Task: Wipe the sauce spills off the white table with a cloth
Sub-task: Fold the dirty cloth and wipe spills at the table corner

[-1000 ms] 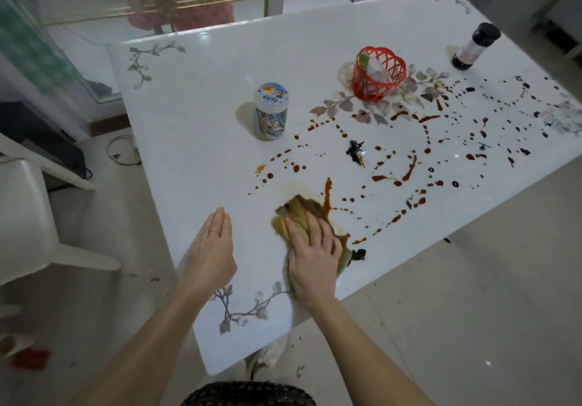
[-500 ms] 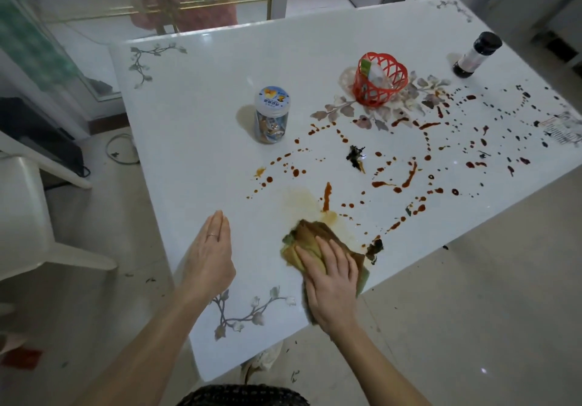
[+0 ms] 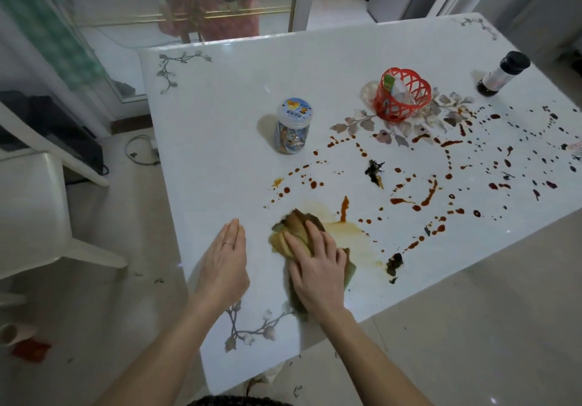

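My right hand (image 3: 316,268) presses flat on a stained, yellow-brown cloth (image 3: 291,231) near the front edge of the white table (image 3: 220,141). A pale orange smear (image 3: 352,232) lies just right of the cloth. Red-brown sauce drops and streaks (image 3: 430,193) dot the table from its middle to its right side. Two dark clumps of debris (image 3: 374,171) (image 3: 394,262) sit among them. My left hand (image 3: 225,262) rests flat on the table left of the cloth, fingers together, holding nothing.
A clear jar with a blue-and-white lid (image 3: 291,127) stands mid-table. A red lattice basket (image 3: 401,94) and a black-capped bottle (image 3: 502,73) stand further right. A white chair (image 3: 34,213) is on the left, and a cable (image 3: 141,149) lies on the floor.
My right hand slid the cloth back toward me and to the right, then pushed it forward and left again, leaving a pale orange smear. My left hand stayed put.
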`<control>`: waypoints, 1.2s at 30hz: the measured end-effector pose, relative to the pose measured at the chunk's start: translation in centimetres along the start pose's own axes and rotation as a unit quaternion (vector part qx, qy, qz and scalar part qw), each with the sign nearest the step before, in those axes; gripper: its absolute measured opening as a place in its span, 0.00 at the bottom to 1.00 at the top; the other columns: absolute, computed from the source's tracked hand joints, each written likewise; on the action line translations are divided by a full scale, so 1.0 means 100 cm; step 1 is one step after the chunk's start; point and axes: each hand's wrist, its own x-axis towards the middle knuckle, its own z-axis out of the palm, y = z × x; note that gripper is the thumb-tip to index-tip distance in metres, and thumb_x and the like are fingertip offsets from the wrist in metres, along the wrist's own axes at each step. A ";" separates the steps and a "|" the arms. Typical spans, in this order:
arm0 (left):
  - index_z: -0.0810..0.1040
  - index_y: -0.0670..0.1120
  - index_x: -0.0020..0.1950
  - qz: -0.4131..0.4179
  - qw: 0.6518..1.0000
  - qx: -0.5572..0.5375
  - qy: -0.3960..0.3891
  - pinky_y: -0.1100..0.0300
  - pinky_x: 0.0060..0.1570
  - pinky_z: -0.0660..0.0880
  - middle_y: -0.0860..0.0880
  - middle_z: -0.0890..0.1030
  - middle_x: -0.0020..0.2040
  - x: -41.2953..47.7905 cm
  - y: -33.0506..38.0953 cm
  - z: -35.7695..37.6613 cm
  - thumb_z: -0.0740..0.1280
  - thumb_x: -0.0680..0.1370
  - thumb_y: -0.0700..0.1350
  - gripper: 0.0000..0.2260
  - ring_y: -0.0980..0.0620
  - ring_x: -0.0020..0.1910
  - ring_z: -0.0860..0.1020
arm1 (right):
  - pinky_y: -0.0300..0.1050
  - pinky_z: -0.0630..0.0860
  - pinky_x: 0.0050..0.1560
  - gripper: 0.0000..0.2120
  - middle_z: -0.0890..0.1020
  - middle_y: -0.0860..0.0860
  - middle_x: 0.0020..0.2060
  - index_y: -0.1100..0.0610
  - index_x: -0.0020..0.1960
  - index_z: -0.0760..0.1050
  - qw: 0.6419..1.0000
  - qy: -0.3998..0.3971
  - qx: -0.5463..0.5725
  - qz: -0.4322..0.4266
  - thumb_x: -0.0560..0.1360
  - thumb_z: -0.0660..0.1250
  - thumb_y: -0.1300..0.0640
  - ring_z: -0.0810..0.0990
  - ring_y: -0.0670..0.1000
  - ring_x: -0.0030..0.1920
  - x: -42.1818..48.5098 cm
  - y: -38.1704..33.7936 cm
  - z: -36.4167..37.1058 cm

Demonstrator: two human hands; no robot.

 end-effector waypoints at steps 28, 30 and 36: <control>0.51 0.43 0.76 -0.067 0.977 -0.127 0.159 0.66 0.69 0.50 0.48 0.52 0.77 0.017 -0.007 -0.009 0.56 0.76 0.32 0.30 0.52 0.75 0.53 | 0.64 0.42 0.76 0.28 0.52 0.46 0.80 0.40 0.79 0.48 0.997 -0.060 -0.010 0.039 0.80 0.40 0.38 0.46 0.53 0.79 0.130 -0.038 0.027; 0.49 0.43 0.77 -0.062 0.979 -0.118 0.154 0.66 0.69 0.46 0.48 0.50 0.77 0.016 -0.007 -0.007 0.56 0.76 0.31 0.31 0.52 0.76 0.51 | 0.66 0.45 0.75 0.29 0.56 0.48 0.79 0.42 0.79 0.52 0.996 -0.037 0.001 0.078 0.80 0.42 0.38 0.50 0.55 0.79 0.121 -0.046 0.027; 0.51 0.41 0.76 -0.058 0.982 -0.090 0.155 0.62 0.70 0.44 0.45 0.52 0.77 0.017 -0.006 -0.001 0.57 0.74 0.29 0.32 0.50 0.76 0.50 | 0.68 0.49 0.73 0.30 0.59 0.51 0.78 0.44 0.79 0.57 1.000 -0.027 -0.007 0.000 0.77 0.49 0.40 0.54 0.58 0.78 0.119 -0.058 0.034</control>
